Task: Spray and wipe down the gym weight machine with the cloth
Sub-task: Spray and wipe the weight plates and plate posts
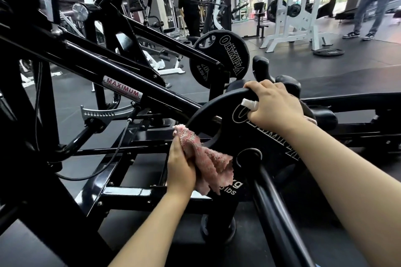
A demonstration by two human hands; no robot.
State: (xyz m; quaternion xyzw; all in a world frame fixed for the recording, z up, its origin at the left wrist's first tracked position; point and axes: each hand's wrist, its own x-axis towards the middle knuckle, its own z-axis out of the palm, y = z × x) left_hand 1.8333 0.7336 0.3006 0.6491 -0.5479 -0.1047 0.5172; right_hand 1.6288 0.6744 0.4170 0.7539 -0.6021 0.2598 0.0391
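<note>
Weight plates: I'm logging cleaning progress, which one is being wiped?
The near plate, with the right hand on its rim and pink cloth against it.

Fluffy pink terry cloth (204, 158), glossy black painted metal frame (121, 71), matt rubbery plate (271, 136).

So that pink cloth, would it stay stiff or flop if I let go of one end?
Likely flop: the pink cloth already droops in loose folds below the left hand. It looks light and fluffy, probably not slippery.
</note>
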